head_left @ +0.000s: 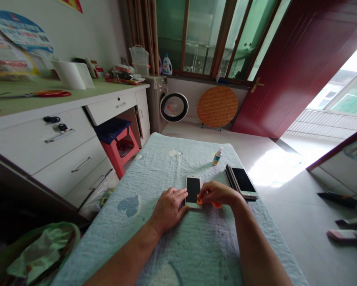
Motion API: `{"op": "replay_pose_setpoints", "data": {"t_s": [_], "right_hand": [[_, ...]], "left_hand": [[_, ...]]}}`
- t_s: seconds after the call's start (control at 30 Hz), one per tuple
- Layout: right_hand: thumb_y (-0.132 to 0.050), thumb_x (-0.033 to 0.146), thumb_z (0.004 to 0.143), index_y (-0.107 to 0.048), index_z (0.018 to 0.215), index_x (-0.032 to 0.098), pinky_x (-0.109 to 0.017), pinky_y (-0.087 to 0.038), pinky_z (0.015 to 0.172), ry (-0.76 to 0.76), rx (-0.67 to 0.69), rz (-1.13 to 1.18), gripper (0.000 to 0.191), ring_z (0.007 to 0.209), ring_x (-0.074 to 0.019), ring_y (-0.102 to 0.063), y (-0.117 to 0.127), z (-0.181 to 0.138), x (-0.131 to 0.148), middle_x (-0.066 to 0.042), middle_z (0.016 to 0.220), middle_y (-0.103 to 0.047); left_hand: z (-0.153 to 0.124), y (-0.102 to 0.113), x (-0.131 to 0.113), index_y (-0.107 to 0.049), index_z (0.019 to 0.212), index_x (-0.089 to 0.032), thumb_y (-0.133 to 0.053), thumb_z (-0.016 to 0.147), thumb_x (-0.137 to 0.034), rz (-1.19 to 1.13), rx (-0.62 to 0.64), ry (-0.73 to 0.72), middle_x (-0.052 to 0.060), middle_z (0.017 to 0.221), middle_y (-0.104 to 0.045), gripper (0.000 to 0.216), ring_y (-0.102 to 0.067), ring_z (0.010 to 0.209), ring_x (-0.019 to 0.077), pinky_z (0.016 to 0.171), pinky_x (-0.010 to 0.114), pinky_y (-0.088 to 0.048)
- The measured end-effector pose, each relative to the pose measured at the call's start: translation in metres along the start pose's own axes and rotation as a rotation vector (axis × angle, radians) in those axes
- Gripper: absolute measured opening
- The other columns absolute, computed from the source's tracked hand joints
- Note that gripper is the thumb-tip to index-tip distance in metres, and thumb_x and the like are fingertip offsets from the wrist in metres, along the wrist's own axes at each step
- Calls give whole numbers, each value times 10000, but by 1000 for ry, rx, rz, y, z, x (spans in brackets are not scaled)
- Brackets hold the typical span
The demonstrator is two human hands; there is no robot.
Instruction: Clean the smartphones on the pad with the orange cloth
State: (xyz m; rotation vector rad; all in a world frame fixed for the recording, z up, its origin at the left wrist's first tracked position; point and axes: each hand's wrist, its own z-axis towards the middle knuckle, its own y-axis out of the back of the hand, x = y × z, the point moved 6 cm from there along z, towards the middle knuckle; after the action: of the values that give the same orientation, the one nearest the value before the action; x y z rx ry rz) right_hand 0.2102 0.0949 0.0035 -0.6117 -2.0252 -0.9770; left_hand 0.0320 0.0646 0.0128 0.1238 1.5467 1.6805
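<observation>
A white smartphone point(193, 190) with a dark screen lies flat on the cloth-covered table point(154, 171). My left hand point(170, 206) grips the phone's left side, fingers on the edge and thumb at the lower corner. Pinched in my right hand point(218, 193) is an orange cloth point(216, 204), pressed on the phone's lower right edge. To the right of that hand sits a stack of phones or tablets, topped by a white-framed device point(243, 180). Farther back a small spray bottle point(217, 156) stands upright.
A white-drawered desk point(77, 115) runs along the left, with a red stool point(123, 149) under it. Behind the table are a washing machine with its round door point(174, 107) open and a folded round table point(217, 106). A waste basket point(74, 234) stands at lower left.
</observation>
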Motion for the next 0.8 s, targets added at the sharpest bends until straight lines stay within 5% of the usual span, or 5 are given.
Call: {"op": "replay_pose_setpoints", "data": {"t_s": [0.23, 0.4, 0.5, 0.7, 0.8], "right_hand": [[-583, 270, 773, -715, 816, 154, -142, -366, 346, 100, -577, -67, 181, 412, -27, -492, 21, 14, -2, -29, 864, -617], [-580, 293, 792, -697, 832, 152, -139, -357, 350, 123, -714, -68, 188, 425, -17, -484, 20, 21, -4, -27, 895, -582], [-594, 324, 785, -673, 838, 152, -143, -339, 333, 95, -584, 13, 196, 392, -26, -466, 17, 21, -8, -3, 790, -594], [-717, 383, 685, -666, 823, 150, -146, -312, 306, -19, 14, 136, 276, 338, -49, -453, -4, 5, -6, 53, 557, -559], [-722, 368, 677, -662, 807, 153, -143, -319, 315, -20, 36, 147, 258, 346, -48, -459, -6, 3, -3, 50, 567, -571]], "left_hand": [[0, 3, -2, -598, 1226, -207, -642, 852, -319, 14, 11, 2, 56, 1307, -592, 393, -533, 1069, 262, 936, 412, -436], [0, 4, -2, -595, 1230, -208, -654, 838, -259, 26, 15, 23, 58, 1298, -597, 400, -535, 1068, 259, 942, 410, -436], [0, 6, -2, -596, 1228, -205, -653, 838, -255, 18, 16, 26, 57, 1301, -596, 397, -537, 1069, 255, 943, 410, -439], [-2, 4, 1, -615, 1198, -183, -655, 836, -244, 18, 9, 27, 62, 1306, -594, 369, -534, 1076, 249, 962, 399, -434], [-2, 4, 3, -610, 1206, -178, -652, 841, -247, 12, 8, 15, 67, 1307, -593, 374, -535, 1074, 248, 966, 400, -435]]}}
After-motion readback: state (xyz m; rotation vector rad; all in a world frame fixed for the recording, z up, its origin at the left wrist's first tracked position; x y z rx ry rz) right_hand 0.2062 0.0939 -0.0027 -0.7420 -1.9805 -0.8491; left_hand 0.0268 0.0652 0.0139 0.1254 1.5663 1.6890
